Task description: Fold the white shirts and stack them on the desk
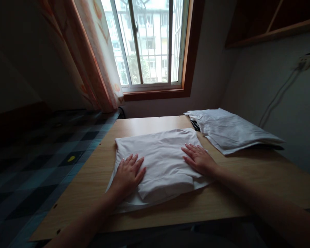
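On the desk: a folded white garment (161, 162) lies at the middle of the wooden desk (248, 186), its near hem close to the front edge.
Left hand (129, 174): flat on the garment's left part — fingers together, extended, gripping nothing.
Right hand (198, 159): flat on the right part — fingers slightly spread, tips pointing inward.
Edges: second stack of white cloth (229, 132) just beyond the right hand, at the far right corner.
Open room: bare wood left of and behind the garment; checked bedding (41, 162) beside the desk's left edge.
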Motion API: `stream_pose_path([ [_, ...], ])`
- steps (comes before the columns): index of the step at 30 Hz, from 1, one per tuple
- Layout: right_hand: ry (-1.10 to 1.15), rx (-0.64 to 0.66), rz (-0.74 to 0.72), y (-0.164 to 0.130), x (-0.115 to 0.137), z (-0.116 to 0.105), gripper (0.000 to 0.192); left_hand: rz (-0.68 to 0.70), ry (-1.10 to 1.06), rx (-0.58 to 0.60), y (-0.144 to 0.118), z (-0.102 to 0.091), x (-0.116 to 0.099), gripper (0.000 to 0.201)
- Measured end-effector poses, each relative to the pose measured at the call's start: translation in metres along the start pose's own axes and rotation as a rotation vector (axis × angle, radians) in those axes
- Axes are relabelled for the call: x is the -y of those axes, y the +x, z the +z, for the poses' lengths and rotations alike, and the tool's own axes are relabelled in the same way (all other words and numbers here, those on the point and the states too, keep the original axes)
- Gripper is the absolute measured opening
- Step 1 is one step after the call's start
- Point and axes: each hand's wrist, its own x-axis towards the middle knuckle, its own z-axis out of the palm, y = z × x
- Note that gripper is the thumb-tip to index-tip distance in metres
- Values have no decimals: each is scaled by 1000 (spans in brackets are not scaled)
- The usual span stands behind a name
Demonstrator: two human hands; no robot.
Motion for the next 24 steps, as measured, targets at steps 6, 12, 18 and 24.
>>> stream_pose_path([
  [6, 3, -119, 194, -3, -23, 5, 52, -71, 120, -103, -2, -15, 2, 51],
  [12, 26, -173, 390, 3, -52, 1, 53, -467, 355, -70, -4, -44, 26, 54],
  [18, 89, -65, 481, 9, -48, -11, 54, -494, 245, 71, -1, -43, 40, 57],
  [24, 340, -148, 403, 16, -44, -17, 38, -457, 147, 136, 6, -32, 45, 57],
])
